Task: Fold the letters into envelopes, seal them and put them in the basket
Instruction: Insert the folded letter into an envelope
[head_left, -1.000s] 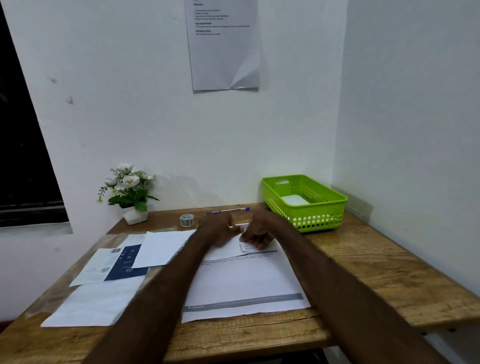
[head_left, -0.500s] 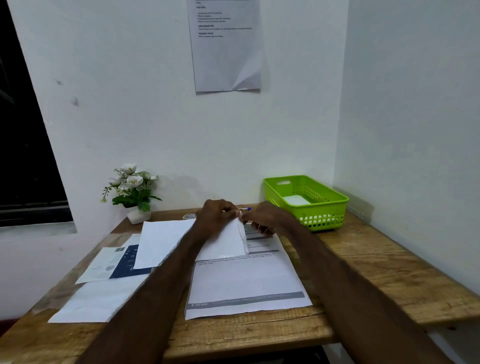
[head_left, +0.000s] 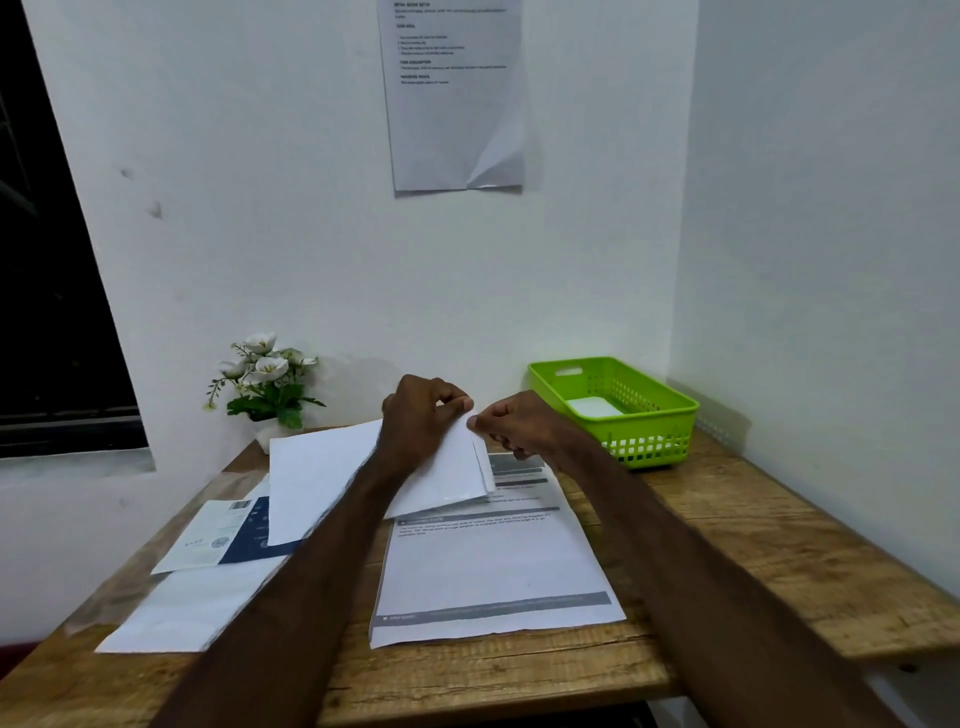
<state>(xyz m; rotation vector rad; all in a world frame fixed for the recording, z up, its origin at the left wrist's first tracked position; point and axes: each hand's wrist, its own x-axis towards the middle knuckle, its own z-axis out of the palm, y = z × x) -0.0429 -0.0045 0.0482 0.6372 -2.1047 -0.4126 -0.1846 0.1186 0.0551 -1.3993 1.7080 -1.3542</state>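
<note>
Envelope (head_left: 457, 467) pinched by left hand (head_left: 421, 415) and right hand (head_left: 514, 423), both grips closed, one basket (head_left: 654, 415)

White walls (head_left: 260, 208), dark window (head_left: 47, 312) at left, wooden table (head_left: 753, 545), dim light

Left hand (head_left: 423, 415): you pinch the folded sheet (head_left: 457, 467) at its top corner.
Right hand (head_left: 511, 426): pinches the same corner.
Letter (head_left: 493, 566): flat on the surface (head_left: 779, 545).
Basket (head_left: 670, 421): far right.
</note>
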